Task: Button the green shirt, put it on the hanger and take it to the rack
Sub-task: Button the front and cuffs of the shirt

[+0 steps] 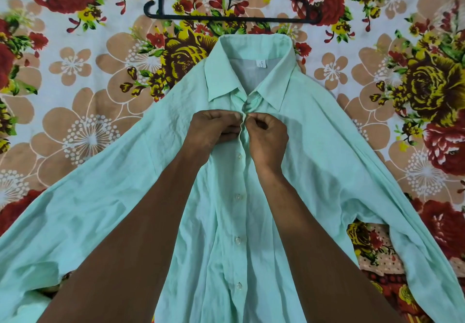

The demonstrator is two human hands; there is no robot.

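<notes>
A pale green shirt (314, 166) lies flat, front up, with its sleeves spread wide and its collar pointing away from me. Several white buttons run down its closed placket below my hands. My left hand (214, 127) and my right hand (268, 134) meet just under the collar. Each pinches an edge of the placket there, fingers curled; the button between them is hidden. A black plastic hanger (232, 18) lies flat beyond the collar, apart from the shirt.
Everything rests on a bed covered with a floral sheet (83, 111) in red, tan and yellow. The sheet shows on both sides of the shirt and around the hanger. No rack is in view.
</notes>
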